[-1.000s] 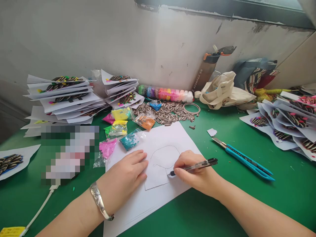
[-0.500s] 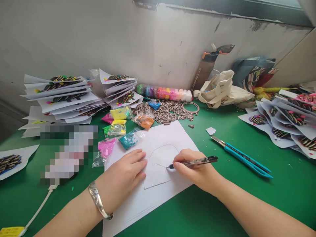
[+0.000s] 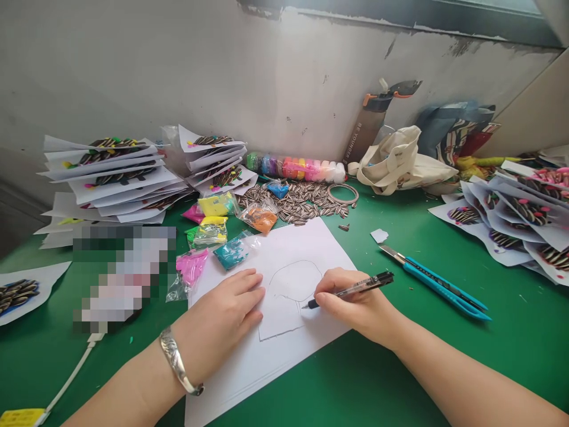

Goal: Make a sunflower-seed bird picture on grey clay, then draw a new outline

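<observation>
My right hand (image 3: 349, 299) pinches a black pen (image 3: 362, 286), its tip at or just over the white paper (image 3: 240, 373). Beside the tip, thin lines form a rounded outline with a short stem of two strokes beneath it. A straight line runs below the stem. My left hand (image 3: 226, 308), with a silver bangle (image 3: 180, 362) on the wrist, lies flat on the paper left of the drawing, fingers stretched out. Small bags of teal clay (image 3: 231, 252) and pink clay (image 3: 191, 268) rest at the paper's upper left edge.
A blue utility knife (image 3: 440, 284) with its blade out lies right of the paper. Sunflower seeds (image 3: 297, 198) and a tape ring (image 3: 343, 194) are behind it. Stacked seed pictures (image 3: 120, 178) stand at left, more (image 3: 520, 213) at right. A bottle (image 3: 367, 127) leans on the wall.
The pen tip has moved slightly down and right, and my right hand with it. A second stem stroke now shows under the rounded outline. My left hand has stayed put.
</observation>
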### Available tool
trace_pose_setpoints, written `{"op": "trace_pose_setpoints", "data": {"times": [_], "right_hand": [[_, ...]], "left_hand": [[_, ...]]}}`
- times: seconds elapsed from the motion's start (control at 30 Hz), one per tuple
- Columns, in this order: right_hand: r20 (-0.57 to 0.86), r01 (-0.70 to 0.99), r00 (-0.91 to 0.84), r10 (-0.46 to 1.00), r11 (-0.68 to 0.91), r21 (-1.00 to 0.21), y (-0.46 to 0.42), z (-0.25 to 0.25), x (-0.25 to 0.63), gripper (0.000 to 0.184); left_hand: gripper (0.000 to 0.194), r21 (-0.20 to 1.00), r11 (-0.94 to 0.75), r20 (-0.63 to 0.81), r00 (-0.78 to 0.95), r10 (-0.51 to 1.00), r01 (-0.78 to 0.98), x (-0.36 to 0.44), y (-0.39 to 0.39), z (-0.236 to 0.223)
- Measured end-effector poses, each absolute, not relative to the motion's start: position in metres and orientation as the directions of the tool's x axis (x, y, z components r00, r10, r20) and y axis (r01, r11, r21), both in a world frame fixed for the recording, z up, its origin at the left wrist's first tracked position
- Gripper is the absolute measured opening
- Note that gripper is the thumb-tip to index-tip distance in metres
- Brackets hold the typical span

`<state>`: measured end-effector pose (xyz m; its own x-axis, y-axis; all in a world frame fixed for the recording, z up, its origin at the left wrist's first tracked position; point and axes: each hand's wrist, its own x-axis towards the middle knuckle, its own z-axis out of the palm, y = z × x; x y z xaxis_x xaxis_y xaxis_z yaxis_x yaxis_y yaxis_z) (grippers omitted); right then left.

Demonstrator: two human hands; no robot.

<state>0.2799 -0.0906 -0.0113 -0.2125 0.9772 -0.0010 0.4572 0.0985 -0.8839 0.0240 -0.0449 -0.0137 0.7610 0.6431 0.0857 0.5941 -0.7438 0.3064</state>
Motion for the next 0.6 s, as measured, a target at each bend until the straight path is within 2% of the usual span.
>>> {"op": "trace_pose_setpoints", "data": {"times": [0.27, 0.47, 0.6], "right_hand": [[0.032, 0.520, -0.228, 0.973, 0.149, -0.841, -0.091, -0.014, 0.276, 0.011], [-0.035, 0.387, -0.076, 0.996, -0.003, -0.922, -0.088, -0.011, 0.290, 0.015], [-0.038, 0.368, -0.005, 0.999, -0.033, -0.929, -0.086, -0.010, 0.298, 0.017]], "left_hand": [[0.023, 0.290, -0.754, 0.085, 0.768, 0.634, 0.590, 0.024, -0.045, -0.014], [0.024, 0.254, -0.770, 0.085, 0.779, 0.621, 0.586, 0.024, -0.045, -0.013], [0.024, 0.259, -0.769, 0.075, 0.781, 0.620, 0.585, 0.023, -0.045, -0.015]]}}
